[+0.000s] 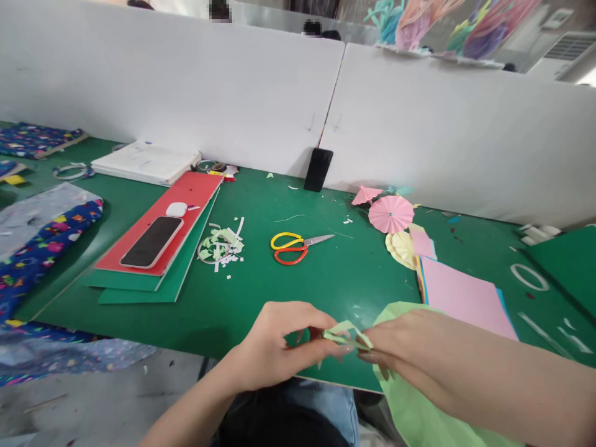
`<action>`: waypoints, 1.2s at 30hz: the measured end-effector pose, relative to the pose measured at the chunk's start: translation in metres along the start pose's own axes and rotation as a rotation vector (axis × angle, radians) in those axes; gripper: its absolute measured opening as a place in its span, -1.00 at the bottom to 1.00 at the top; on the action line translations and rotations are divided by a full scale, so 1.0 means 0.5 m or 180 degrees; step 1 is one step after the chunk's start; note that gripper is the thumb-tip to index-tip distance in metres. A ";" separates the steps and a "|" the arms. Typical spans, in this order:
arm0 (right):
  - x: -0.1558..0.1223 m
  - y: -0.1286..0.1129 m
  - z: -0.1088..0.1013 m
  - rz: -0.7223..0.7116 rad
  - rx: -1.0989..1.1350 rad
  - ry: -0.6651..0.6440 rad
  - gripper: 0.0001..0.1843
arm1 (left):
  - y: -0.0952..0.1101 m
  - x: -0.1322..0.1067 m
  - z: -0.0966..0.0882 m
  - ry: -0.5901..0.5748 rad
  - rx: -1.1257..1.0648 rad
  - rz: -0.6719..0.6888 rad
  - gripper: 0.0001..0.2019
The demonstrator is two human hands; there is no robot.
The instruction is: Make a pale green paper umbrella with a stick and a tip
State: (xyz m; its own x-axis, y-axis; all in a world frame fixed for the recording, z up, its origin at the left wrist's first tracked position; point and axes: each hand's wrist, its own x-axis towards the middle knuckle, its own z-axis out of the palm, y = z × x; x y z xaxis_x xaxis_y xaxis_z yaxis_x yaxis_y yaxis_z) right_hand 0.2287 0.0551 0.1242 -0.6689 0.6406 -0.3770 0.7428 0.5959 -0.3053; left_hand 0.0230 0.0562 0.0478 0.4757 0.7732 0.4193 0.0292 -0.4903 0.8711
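Near the table's front edge, my left hand [291,338] pinches a small folded strip of light green paper [347,332] between thumb and fingers. My right hand [395,338] grips the other end of that strip. A larger sheet of light green paper [414,397] hangs below my right hand and forearm, partly hidden by them; whether it joins the strip I cannot tell. Scissors [298,247] with one yellow and one red handle lie beyond my hands, blades pointing right. A pile of green and white paper scraps [221,245] lies to their left, around a tape ring.
At left, a phone [153,242] rests on red and green boards [186,198], with patterned fabric [46,248] beyond. Another phone [319,169] leans against the white partition [186,81]. To the right are pink paper umbrellas [391,214], stacked coloured paper [463,295] and a white ring [529,277].
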 end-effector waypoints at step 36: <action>-0.004 -0.011 -0.027 0.0472 0.0840 -0.0078 -0.65 | -0.016 -0.054 0.044 0.1057 -0.1650 -0.0270 -0.91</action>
State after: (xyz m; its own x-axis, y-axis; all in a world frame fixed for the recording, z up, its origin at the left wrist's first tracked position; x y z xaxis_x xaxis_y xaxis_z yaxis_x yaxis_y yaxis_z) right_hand 0.2257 0.0569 0.1384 -0.5541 0.6975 -0.4543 0.8163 0.3483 -0.4608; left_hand 0.0289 0.0303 0.0241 0.1891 0.9256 0.3279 -0.4154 -0.2272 0.8808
